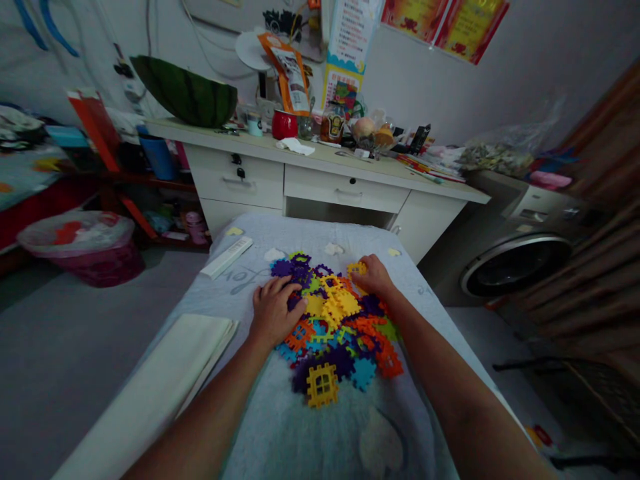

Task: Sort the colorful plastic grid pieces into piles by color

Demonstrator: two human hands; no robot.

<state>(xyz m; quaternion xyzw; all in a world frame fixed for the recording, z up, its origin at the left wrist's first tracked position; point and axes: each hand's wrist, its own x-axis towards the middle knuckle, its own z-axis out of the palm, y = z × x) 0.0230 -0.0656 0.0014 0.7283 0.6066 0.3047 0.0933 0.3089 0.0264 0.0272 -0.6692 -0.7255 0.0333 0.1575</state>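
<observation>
A heap of colourful plastic interlocking building pieces [345, 347] lies on a cloth-covered surface [280, 433]. The pieces are notched squares in purple, yellow, orange, blue and green. My left hand [277, 310] rests at the heap's left side, fingers spread over purple pieces, gripping none. At the heap's far right edge, my right hand [377, 277] pinches a yellow building piece [357, 268]; some of its fingertips are hidden. Several yellow pieces [337, 303] are gathered on top in the middle. Closest to me lies a yellow window-shaped piece [323, 385].
A white box [227, 257] lies at the far left of the cloth, and a folded white sheet [165, 373] nearer on the left. Behind stands a cluttered white desk [240, 175] with half a watermelon [187, 93]. A washing machine [500, 240] is right, a lined pink bin [83, 250] left.
</observation>
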